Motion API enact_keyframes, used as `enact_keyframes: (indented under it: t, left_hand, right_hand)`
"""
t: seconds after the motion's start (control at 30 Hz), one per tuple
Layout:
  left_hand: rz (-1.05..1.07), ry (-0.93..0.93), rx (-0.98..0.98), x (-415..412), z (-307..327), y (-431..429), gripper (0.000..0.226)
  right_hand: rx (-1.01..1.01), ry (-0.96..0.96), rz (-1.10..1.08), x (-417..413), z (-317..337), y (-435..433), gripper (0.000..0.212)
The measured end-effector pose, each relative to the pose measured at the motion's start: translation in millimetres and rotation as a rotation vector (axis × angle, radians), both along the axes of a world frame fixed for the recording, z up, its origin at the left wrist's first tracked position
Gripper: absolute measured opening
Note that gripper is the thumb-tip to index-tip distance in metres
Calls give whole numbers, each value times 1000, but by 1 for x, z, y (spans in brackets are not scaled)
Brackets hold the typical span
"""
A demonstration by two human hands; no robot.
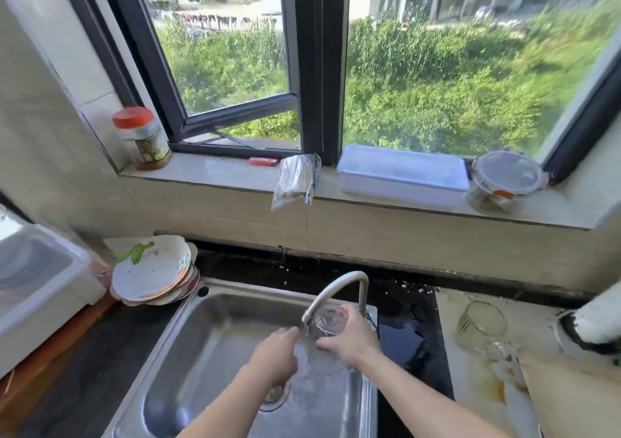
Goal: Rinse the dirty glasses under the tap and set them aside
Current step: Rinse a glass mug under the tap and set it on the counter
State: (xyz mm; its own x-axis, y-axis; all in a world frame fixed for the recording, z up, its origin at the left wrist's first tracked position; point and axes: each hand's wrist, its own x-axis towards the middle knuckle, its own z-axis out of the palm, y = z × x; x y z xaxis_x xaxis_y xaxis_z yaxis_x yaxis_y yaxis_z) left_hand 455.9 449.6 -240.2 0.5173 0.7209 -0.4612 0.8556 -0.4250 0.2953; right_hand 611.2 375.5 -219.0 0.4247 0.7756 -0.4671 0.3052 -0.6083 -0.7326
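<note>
Head view. The right hand [349, 340] is clamped round a clear glass [327, 321], fingers wrapped about its side. The glass is held over the sink [201, 353], right under the spout of the tap [336, 290], and water runs over it.

The left hand [275, 353] is just left of the glass, its forefinger stretched into the stream. The other fingers are loosely curled and grip nothing. Blur hides whether the forefinger touches the glass.

A second glass [482, 323] lies tilted on the stained counter [470, 390] right of the sink, well apart from both hands. Dirty plates [151, 276] are stacked at the sink's far left corner.

On the sill [218, 169], from left to right:
- a red-capped jar [141, 138]
- a lighter [263, 161]
- a bag [295, 179] overhanging the edge
- a white box [403, 175]
- a round lidded tub [507, 182]
</note>
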Motion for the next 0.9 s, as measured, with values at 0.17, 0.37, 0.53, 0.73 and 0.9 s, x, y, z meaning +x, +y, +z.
enact_keyframes:
  t: [0.17, 0.37, 0.53, 0.73, 0.9]
  left_hand:
    - [-156, 13, 72, 10, 16, 10, 34]
    - [-333, 17, 81, 25, 34, -5, 32]
    - [-501, -54, 155, 55, 65, -41, 23]
    - [-650, -176, 293, 91, 104, -122, 30]
    - [-813, -250, 273, 116, 123, -236, 22]
  right_hand:
    - [-26, -201, -51, -16, 17, -20, 83]
    - [5, -337, -183, -18, 38, -64, 76]
    - [22, -437, -334, -9, 63, -120, 74]
    - [52, -507, -546, -5, 91, -226, 81]
    - [110, -532, -770, -22, 107, -359, 78]
